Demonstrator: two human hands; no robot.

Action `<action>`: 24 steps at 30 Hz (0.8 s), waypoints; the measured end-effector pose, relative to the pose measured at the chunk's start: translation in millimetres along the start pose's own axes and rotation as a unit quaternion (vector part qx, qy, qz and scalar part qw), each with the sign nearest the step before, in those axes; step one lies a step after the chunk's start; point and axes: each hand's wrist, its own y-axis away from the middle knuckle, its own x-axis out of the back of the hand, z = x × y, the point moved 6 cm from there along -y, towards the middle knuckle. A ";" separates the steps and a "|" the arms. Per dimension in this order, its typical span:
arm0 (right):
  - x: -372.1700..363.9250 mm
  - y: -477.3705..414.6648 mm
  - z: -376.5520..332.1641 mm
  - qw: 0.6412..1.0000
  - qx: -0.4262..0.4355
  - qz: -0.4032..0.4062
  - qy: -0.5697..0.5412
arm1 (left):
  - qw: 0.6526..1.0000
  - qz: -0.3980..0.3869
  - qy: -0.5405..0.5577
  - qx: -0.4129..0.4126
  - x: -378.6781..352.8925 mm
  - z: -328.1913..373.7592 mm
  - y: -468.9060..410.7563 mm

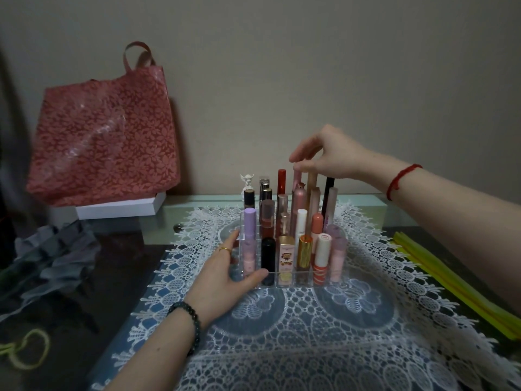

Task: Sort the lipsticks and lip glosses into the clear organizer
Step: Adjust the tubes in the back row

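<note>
A clear organizer (304, 280) stands on a white lace cloth, filled with several upright lipsticks and lip glosses. My left hand (225, 280) rests against its left front corner, thumb along the front wall near a black tube (268, 253). My right hand (329, 155) hovers over the back row, fingertips pinched on the top of a pale pink tube (297, 180) that stands in a back slot beside a red tube (281, 180). A gold-capped tube (305, 251) and a striped white tube (322, 258) stand in the front row.
A red floral bag (107, 131) leans on the wall at the back left on a white box (121, 208). Grey fabric (53, 258) lies at the left. Yellow strips (451, 283) lie along the right edge. A yellow-green cord loop (26, 348) sits at the bottom left.
</note>
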 end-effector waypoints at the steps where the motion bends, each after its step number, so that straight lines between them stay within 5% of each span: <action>1: 4.0 2.6 -1.8 1.000 0.009 0.017 0.005 | 1.000 0.001 0.003 0.001 0.2 0.0 -0.1; 10: -9.3 29.4 -16.8 0.991 0.086 -0.010 0.105 | 1.000 0.007 0.006 0.000 0.9 0.6 0.4; 24: -17.1 29.5 -12.0 0.986 0.072 -0.011 0.148 | 1.000 0.013 0.001 -0.005 1.4 0.1 -0.4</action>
